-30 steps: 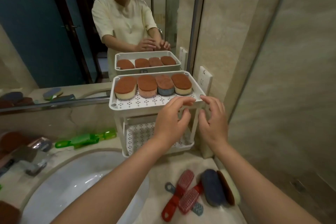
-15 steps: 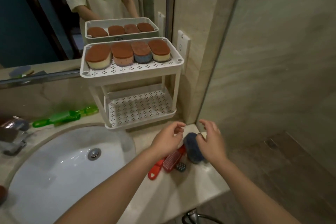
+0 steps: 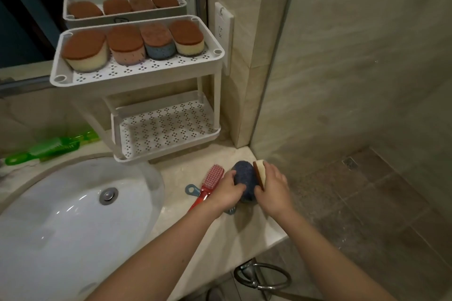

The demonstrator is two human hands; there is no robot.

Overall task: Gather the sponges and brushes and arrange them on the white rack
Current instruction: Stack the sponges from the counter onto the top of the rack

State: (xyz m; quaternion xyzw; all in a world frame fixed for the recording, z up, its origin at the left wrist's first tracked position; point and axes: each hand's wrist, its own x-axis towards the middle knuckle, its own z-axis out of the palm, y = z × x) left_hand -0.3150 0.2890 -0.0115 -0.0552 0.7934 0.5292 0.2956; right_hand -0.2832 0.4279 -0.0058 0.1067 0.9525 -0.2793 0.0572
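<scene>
The white two-tier rack (image 3: 212, 52) stands on the counter against the mirror. Its top shelf holds several brown-topped sponges (image 3: 125, 44) in a row; its lower shelf (image 3: 166, 127) is bare. On the counter's right end, two sponges stand on edge: a dark blue sponge (image 3: 244, 175) and a cream sponge (image 3: 260, 169) with a brown face. My left hand (image 3: 226, 190) grips the blue sponge from the left. My right hand (image 3: 272, 187) closes over the cream sponge. A red brush (image 3: 210, 182) and a blue brush (image 3: 192, 190) lie beside my left hand, partly hidden.
A white sink basin (image 3: 73, 215) fills the counter's left. A green brush (image 3: 52, 148) lies behind it by the wall. The counter's edge (image 3: 269, 234) drops off to a tiled floor on the right. A chrome towel ring (image 3: 263, 276) hangs below the counter.
Both hands dropped from the rack's top shelf down to the counter and closed onto the two standing sponges. The view tilted downward.
</scene>
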